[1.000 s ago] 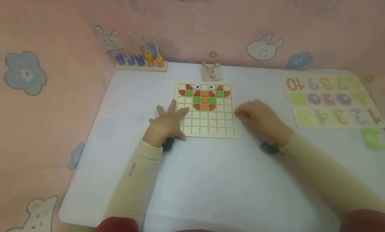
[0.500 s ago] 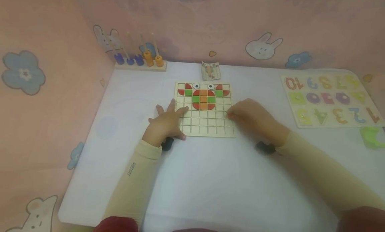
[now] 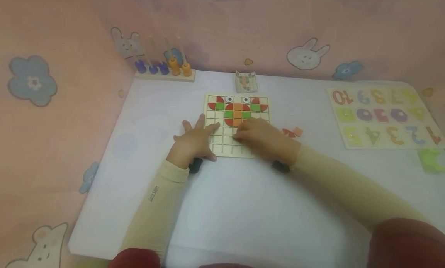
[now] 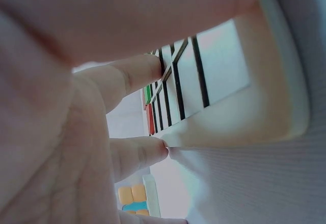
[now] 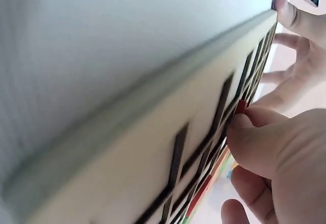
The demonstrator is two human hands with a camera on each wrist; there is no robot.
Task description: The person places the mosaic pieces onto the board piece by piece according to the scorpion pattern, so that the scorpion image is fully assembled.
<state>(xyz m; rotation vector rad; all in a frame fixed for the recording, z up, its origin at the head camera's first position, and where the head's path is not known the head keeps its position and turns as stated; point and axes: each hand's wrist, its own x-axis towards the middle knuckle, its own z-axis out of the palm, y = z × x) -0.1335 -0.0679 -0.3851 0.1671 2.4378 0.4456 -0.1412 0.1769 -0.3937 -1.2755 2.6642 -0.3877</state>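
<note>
A wooden grid board [image 3: 218, 140] lies on the white table, its upper cells filled with red, green and orange tiles and two eye tiles. My left hand [image 3: 191, 142] is spread over its left side, thumb at the near edge and fingertips along the frame. Over the lower middle cells, my right hand [image 3: 265, 136] pinches a small red tile [image 5: 241, 106] between thumb and forefinger, close to the grid. That hand covers part of the board's right side. Beside the board's right edge lie loose red tiles [image 3: 288, 133] and an orange tile [image 3: 298, 131].
A folded pattern card [image 3: 245, 82] stands behind the board. At the back left is a bead-peg stand [image 3: 165, 76] with blue and orange beads. A number puzzle board [image 3: 384, 123] lies on the right, with a light green piece [image 3: 431, 160] near it.
My right hand has moved left from beside the board to over its lower middle cells, uncovering the loose red and orange tiles. My left hand stays where it was.
</note>
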